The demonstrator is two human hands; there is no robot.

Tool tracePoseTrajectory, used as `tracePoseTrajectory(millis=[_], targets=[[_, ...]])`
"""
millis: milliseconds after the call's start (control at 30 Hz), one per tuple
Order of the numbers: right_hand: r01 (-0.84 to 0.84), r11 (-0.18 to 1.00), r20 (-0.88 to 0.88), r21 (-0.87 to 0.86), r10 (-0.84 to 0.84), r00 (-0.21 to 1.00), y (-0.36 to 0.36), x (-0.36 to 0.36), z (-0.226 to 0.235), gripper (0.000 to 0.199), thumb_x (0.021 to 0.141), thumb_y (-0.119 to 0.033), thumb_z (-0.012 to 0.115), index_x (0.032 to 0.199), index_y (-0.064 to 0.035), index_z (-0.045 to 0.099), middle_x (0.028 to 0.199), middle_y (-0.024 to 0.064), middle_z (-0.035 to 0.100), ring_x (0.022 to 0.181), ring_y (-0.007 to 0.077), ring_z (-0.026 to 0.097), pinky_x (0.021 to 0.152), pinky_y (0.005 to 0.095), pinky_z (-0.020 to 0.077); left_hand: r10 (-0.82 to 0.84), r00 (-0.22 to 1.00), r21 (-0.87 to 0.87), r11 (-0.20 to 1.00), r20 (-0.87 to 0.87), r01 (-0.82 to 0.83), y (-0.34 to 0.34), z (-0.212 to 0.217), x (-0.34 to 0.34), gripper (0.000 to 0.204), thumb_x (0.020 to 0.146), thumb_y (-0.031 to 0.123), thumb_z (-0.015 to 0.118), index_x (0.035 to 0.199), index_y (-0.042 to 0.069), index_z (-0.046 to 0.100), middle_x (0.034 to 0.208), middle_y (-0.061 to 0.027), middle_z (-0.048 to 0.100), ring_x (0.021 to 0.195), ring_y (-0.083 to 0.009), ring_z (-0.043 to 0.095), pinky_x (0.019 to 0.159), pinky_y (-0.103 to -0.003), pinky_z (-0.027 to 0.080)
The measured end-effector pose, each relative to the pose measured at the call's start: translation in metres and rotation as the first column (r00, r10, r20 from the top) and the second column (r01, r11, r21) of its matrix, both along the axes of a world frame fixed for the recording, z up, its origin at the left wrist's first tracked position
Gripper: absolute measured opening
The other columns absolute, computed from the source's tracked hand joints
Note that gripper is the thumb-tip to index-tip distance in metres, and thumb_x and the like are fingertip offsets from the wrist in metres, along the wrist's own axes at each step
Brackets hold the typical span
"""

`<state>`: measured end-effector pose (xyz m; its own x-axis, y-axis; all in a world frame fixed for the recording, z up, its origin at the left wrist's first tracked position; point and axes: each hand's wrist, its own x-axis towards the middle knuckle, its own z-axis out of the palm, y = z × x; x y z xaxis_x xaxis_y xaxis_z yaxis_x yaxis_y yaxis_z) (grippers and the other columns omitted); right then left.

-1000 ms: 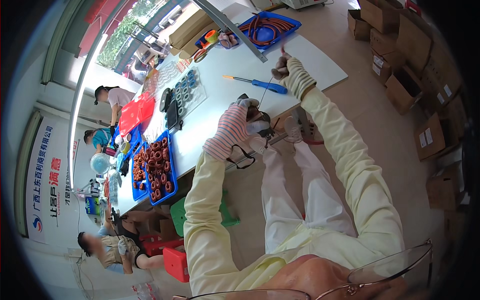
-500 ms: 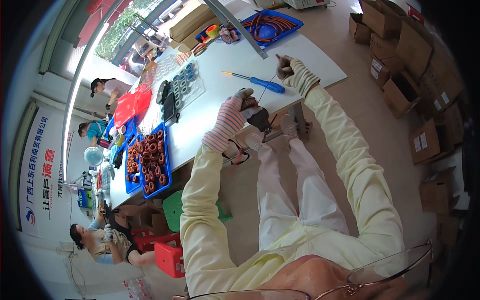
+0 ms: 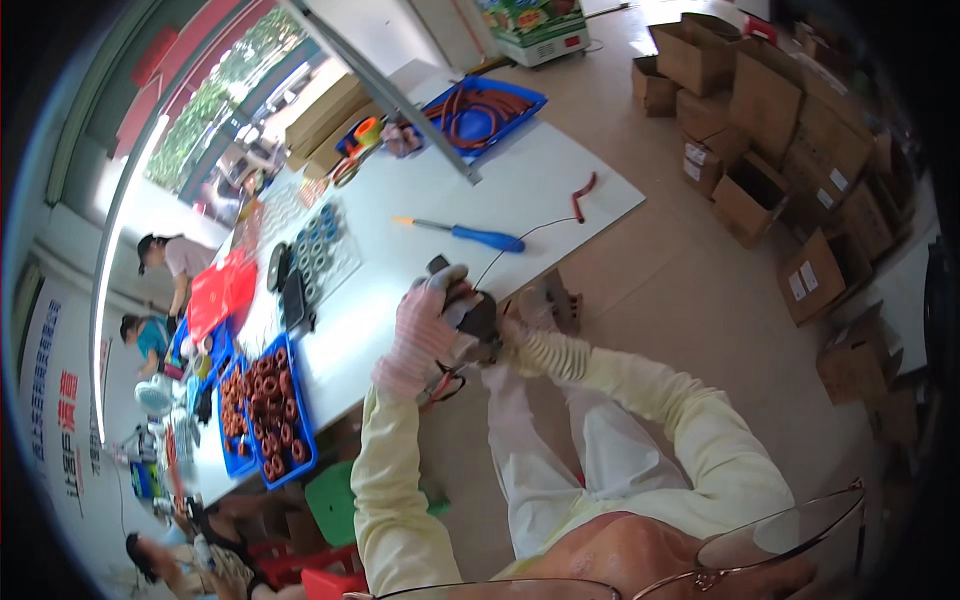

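My left hand (image 3: 422,318), in a pink-striped glove, is closed around a black rounded part (image 3: 480,318) with something reddish-brown at its upper side. My right hand (image 3: 514,342) is close against the right side of this part; its fingers are blurred and partly hidden. A thin dark wire (image 3: 527,234) runs from the part across the table to a short dark-red piece (image 3: 580,200) near the right edge. Red and black leads (image 3: 442,386) hang below my left hand. Just beyond my hands lies a blue-handled screwdriver (image 3: 488,238) with an orange tip.
Blue trays of reddish-brown rings (image 3: 275,405) stand at the left of the white table (image 3: 370,340). Another blue tray (image 3: 510,112) holds red-brown cords at the far end. A metal post (image 3: 395,95) slants over the table. Cardboard boxes (image 3: 750,195) fill the right. People sit at the left.
My right hand has come back from the table's right end to the black part. The wire and its dark-red end now lie on the table. The whole view has shifted.
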<state>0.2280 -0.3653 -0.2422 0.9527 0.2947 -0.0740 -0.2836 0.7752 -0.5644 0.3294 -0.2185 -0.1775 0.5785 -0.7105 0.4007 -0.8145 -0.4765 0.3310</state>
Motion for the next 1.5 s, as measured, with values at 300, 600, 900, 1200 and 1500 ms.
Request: tracePoseTrajectory(millis=[300,600,900,1200,1500], targets=[[-0.348,0.931,0.347,-0.112,0.365,0.864,0.019,0.048,-0.086,0.065,0.078,-0.073,0.037,0.054,-0.0129,0.036,0.048,-0.0012,0.027,0.045,0.0121,0.031,0.041,0.0245,0.0245,-0.061,0.992,-0.072,0.996,-0.115,0.053,-0.001,-0.001,0.000,0.036,0.073,0.005,0.062,0.109,0.004,0.055,0.087,-0.0120,0.062,0.082,-0.0269,0.060,0.075,-0.033,0.049],[-0.442,0.884,0.378,-0.152,0.465,0.801,0.011,0.057,-0.095,0.057,0.082,-0.069,0.033,0.076,-0.0140,0.045,0.057,-0.0017,0.036,0.050,0.0102,0.031,0.047,0.0233,0.0289,-0.079,0.985,-0.049,0.996,-0.152,0.072,0.003,-0.003,0.008,0.036,0.074,0.005,0.061,0.109,0.003,0.055,0.090,-0.0123,0.062,0.084,-0.0254,0.061,0.076,-0.032,0.049],[0.271,0.201,0.332,-0.941,0.696,0.637,-0.053,0.074,-0.040,0.036,0.089,-0.043,0.046,0.078,-0.0103,0.057,0.055,-0.0024,0.046,0.050,0.0096,0.045,0.050,0.0276,0.0394,-0.083,0.959,-0.171,0.985,-0.270,0.037,0.001,-0.021,0.013,0.035,0.072,0.008,0.065,0.106,0.004,0.057,0.088,-0.0099,0.065,0.083,-0.0245,0.060,0.076,-0.032,0.047],[0.355,0.779,0.681,-0.518,0.124,0.722,-0.061,-0.042,0.166,0.019,0.087,-0.019,0.052,0.095,-0.0041,0.060,0.069,-0.0006,0.055,0.056,0.0076,0.049,0.049,0.0235,0.0393,0.018,0.953,0.362,0.923,0.303,-0.132,-0.008,0.006,-0.005,0.036,0.076,0.022,0.062,0.106,0.002,0.056,0.086,-0.0105,0.060,0.077,-0.0268,0.057,0.068,-0.036,0.046],[0.360,0.397,0.519,-0.844,0.772,0.367,-0.032,-0.011,0.107,0.024,0.081,-0.027,0.054,0.086,-0.0046,0.059,0.083,0.0052,0.062,0.075,0.0133,0.054,0.073,0.0307,0.0434,-0.375,0.748,0.633,0.770,0.547,-0.077,-0.002,0.047,-0.155,0.035,0.077,0.026,0.053,0.106,0.008,0.050,0.087,-0.0084,0.055,0.083,-0.0229,0.054,0.066,-0.035,0.046]])
